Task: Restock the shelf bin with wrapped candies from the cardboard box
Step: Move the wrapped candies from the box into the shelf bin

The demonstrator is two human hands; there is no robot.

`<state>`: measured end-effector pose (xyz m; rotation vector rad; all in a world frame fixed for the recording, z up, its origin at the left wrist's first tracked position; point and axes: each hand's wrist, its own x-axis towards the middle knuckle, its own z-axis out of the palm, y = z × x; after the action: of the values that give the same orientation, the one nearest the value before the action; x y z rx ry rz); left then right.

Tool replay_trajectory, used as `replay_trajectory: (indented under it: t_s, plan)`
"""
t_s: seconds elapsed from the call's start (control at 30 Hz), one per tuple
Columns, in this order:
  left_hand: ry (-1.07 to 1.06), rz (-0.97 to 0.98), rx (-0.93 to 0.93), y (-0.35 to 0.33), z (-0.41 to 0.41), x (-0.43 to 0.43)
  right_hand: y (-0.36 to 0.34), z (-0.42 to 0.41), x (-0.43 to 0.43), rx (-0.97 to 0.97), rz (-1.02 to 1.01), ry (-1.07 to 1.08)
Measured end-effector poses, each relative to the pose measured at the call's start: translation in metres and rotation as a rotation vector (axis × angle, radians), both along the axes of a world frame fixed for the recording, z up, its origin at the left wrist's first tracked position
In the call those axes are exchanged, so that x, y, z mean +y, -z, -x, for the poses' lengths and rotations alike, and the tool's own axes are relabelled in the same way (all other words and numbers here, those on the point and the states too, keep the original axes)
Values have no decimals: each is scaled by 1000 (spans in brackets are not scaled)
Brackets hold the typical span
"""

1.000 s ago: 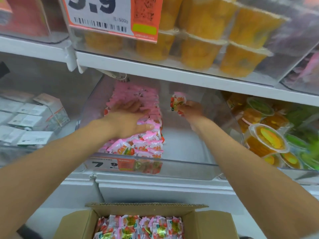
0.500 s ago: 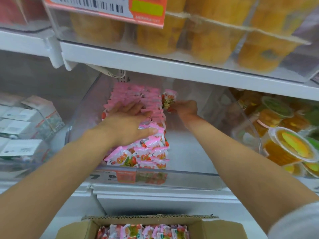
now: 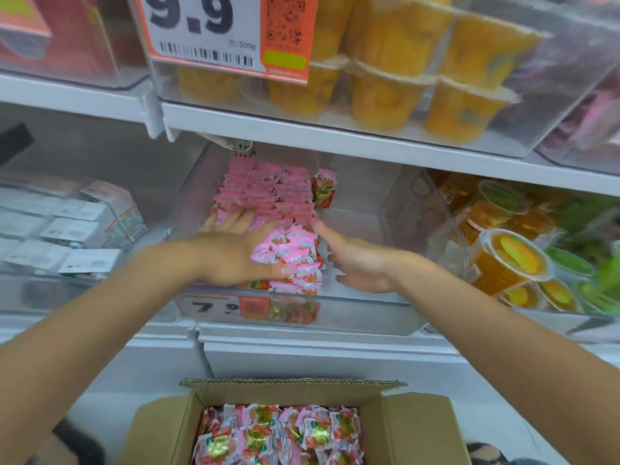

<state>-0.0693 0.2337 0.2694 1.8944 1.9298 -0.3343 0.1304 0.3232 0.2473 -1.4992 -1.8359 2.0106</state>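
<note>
In the head view, I am looking at a clear shelf bin at the centre of the frame, with my left hand lying flat and open on the row of pink wrapped candies that fills the bin's left half. I judge it is pressing there to keep the packed row from slumping sideways into the bare right half. The row's long axis is running from the bin's front lip back toward the rear wall, the packets standing on edge, overlapping like tiles. One candy is standing upright alone at the far end, just right of the row, its printed face turned toward me.

My right hand is hovering open beside the row, fingers spread and gripping nothing, though motion is blurring its fingertips.

At the bottom centre, the cardboard box is sitting with flaps open, its loose candies lying flat, faces up.
</note>
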Motion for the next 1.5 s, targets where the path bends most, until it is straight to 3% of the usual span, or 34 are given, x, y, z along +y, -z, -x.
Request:
replay_trajectory:
  t_s: [0.1,0.27,0.4,0.67,0.83,0.97,1.13,1.27,1.33,1.43,1.5]
  plan:
    - [22,-38,79,10,-2,4,8,26,-13,-8,42,-114]
    - [32,-83,42,14,4,6,-5,7,-5,34,69,51]
    - [26,-71,52,12,1,7,-5,-2,-16,45,187,-132]
    - [19,-124,-68,4,0,2,-32,-5,-28,41,210,-98]
    - [-62,-409,-478,-8,-2,-8,-40,-8,-34,-122,-18,-76]
    - [-99,-301,-561,-8,-11,-22,-42,1,-50,-99,-114,-42]
    - [-196,-353,-581,-15,-13,-34,-46,-2,-60,-71,-242,4]
    - [-218,-592,-535,-24,-21,-53,-40,-11,-68,-141,-676,109]
    - [-208,-637,-554,-27,-29,-70,-38,-16,-87,-73,-858,178]
    - [-178,-591,-587,-15,-43,-96,-30,-24,-122,92,-893,259]
    - [-177,-502,-582,8,-50,-116,-8,-32,-143,90,-838,242]
